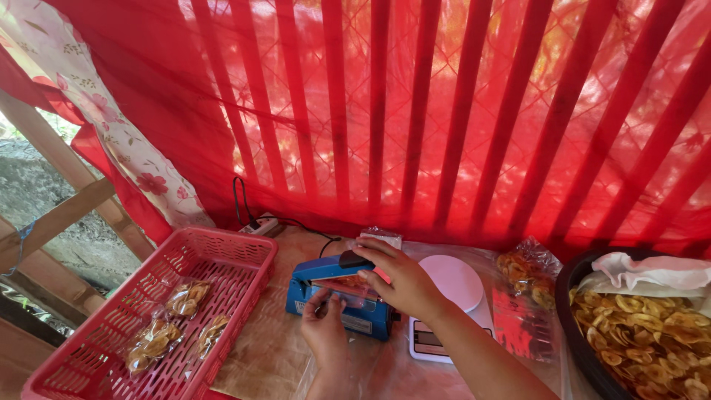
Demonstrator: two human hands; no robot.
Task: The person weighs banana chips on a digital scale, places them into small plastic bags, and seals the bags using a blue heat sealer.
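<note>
Right hand [400, 278] presses the blue sealer [341, 295] arm, left hand [324, 320] pinching the bag [348, 290] (basket [244, 248] left, scale [453, 285] right).

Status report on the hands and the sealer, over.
Right hand pressing blue heat sealer arm down. Left hand fingers holding clear bag at front. Nothing obstructing.

At center, the blue sealer [341, 292] looks like painted metal with a black plastic handle. The 3 packets [159, 337] in the lower-left red plastic-mesh basket [244, 255] are glossy clear film.
</note>
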